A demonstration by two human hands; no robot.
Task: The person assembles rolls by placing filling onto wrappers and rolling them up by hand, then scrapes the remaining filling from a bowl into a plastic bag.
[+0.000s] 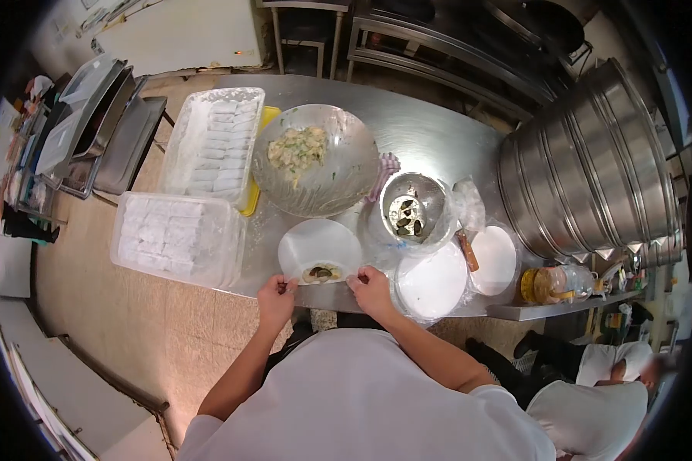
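Perhaps uneven pulling by the left hand (pixel 276 300) and right hand (pixel 372 292), fingertips pinched on the thin round white wrapper (pixel 320 240), could tear it, spilling dark-topped pale filling (pixel 322 273).

We hold a white wrapper (pixel 319 242) by its near edge, left hand (pixel 277 298) and right hand (pixel 372 292) flanking the filling (pixel 322 273); bowl (pixel 354 169) beyond.

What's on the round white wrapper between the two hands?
On the round white wrapper, toward its near edge, lies a small heap of pale filling with dark pieces on top. Whatever lies beneath those pieces is covered.
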